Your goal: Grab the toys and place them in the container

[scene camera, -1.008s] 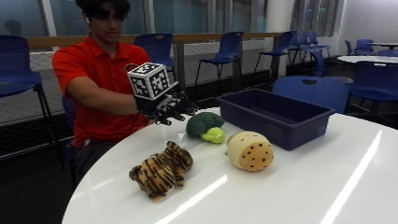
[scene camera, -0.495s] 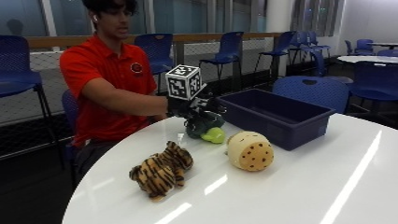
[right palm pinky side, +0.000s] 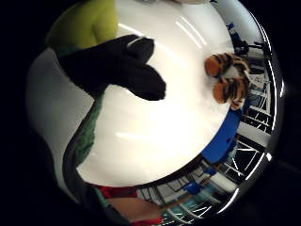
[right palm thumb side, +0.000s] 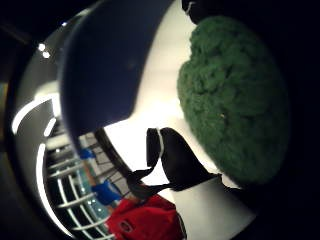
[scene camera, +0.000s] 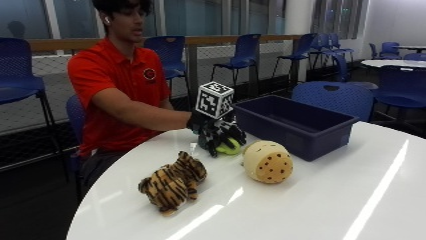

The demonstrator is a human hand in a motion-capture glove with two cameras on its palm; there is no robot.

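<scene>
The grip [scene camera: 218,134] has come down from mid-air onto the broccoli toy [scene camera: 229,147] on the tabletop [scene camera: 319,200], fingers curling around it. First pickup underway; container [scene camera: 293,125] sits just beyond, no toy visible inside.

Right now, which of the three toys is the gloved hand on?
The green broccoli toy, beside the blue container: the gloved right hand covers it, fingers curled over its top. The tiger toy and the tan spotted toy lie untouched, nearer the camera.

Table: white round table [scene camera: 319,200].
On it, from the blue container [scene camera: 296,125]: spotted toy [scene camera: 267,161] just beside; green toy [scene camera: 229,147] near; tiger [scene camera: 174,181] farther.
</scene>
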